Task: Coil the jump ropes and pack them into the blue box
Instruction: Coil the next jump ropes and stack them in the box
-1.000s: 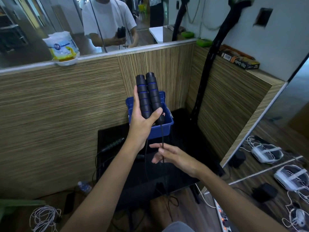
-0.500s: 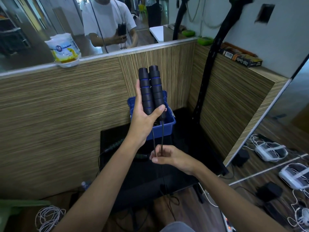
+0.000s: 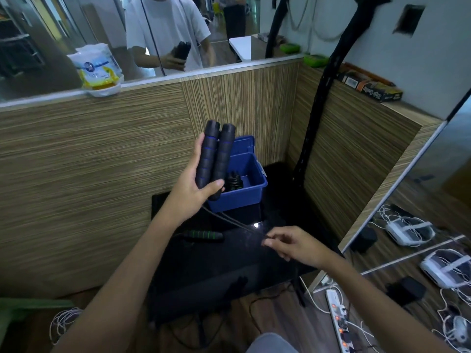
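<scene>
Striped wood-grain panelling closed off a corner where a low black counter (image 3: 254, 261) carried the blue box (image 3: 239, 197), and everything here is placed against that box. Just in front of and above its near-left rim, the left hand (image 3: 190, 189) had its fingers (image 3: 198, 154) wrapped round a pair of handles (image 3: 214, 156), thumb across their lower ends, holding them upright and side by side, probably so they would serve as a core for winding. Those handles were fat black foam cylinders ringed with thin blue bands. From their lower ends two thin, smooth black cords (image 3: 234, 221) ran down and away toward the right hand (image 3: 293, 244), which hung in front of the box, over the counter. Its fingertips seemed to pinch the cords, drawing them taut, likely to feed the first loop, though blur left the pinch uncertain. Inside the box, a hard plastic tub with its lid tipped back, lay a dark bundle (image 3: 234, 182) that looked like a rope already coiled. To the front-left of the box a green-banded handle (image 3: 204, 235) rested on the glossy counter, apparently awaiting its turn.
</scene>
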